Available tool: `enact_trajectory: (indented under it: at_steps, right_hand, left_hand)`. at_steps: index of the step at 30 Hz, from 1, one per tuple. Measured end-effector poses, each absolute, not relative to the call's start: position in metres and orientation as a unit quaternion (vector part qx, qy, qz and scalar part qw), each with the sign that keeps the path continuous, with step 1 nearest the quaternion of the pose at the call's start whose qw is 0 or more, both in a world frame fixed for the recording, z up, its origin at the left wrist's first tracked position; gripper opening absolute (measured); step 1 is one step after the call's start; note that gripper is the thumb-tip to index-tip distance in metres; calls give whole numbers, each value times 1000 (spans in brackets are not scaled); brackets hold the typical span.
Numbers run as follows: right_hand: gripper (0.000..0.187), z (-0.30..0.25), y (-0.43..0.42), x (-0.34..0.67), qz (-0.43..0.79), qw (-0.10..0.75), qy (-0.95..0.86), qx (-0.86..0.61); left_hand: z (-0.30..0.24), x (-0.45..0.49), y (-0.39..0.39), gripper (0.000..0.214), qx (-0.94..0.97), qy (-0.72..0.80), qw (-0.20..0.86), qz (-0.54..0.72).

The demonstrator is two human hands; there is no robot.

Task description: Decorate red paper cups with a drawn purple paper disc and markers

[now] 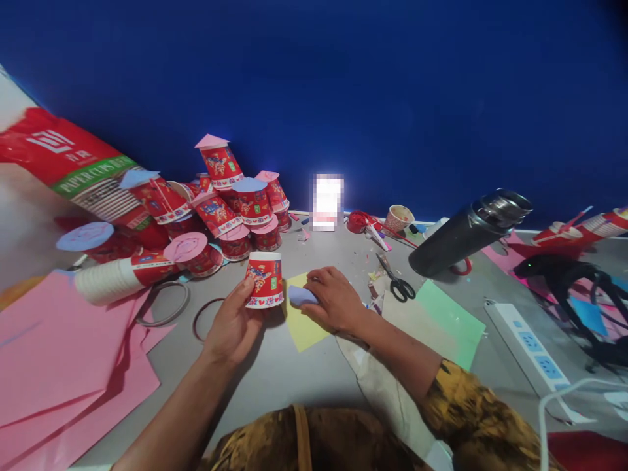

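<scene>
My left hand (236, 324) grips a red printed paper cup (265, 280), turned upside down with its white base on top. To the right of the cup, my right hand (338, 301) has its fingers curled around a small piece of lavender paper (301, 296). Under that hand lies a yellow sheet of paper (305, 327) on the grey table. Beyond my left hand, several upturned red cups with pink or blue paper tops are piled up, one cup (220, 166) highest with a pink top. Some of the right fingertips are hidden from view.
Black scissors (400, 284), a dark thermos (466, 232) and a green sheet (446, 320) lie to the right, near a white power strip (532, 356). At left are pink sheets (59, 353), a tape ring (167, 304) and a cup package (93, 170). A bright pixelated screen (328, 201) stands by the blue wall.
</scene>
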State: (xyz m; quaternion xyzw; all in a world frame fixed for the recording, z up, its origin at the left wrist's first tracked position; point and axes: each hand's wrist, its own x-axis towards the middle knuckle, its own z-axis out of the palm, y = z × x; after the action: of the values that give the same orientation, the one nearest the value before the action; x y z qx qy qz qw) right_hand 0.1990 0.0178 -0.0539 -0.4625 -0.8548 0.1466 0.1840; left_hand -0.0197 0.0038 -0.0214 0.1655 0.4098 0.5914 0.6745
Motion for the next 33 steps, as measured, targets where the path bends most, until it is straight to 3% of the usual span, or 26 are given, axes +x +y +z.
enact_trajectory:
  at_steps: [5, 9, 19, 33]
  right_hand:
    - [33, -51, 26, 217, 340, 379, -698, -504]
    - [49, -44, 28, 226, 508, 401, -597, -475]
    - [61, -33, 24, 223, 530, 373, -634, -422]
    - [56, -30, 18, 222, 461, 349, -721, -382]
  left_hand:
    - [-19, -19, -2, 40, 240, 418, 696, 533]
    - [-18, -16, -9, 56, 303, 438, 722, 441]
    - [-22, -13, -11, 59, 406, 478, 675, 389]
    - [-24, -13, -11, 59, 438, 489, 644, 393]
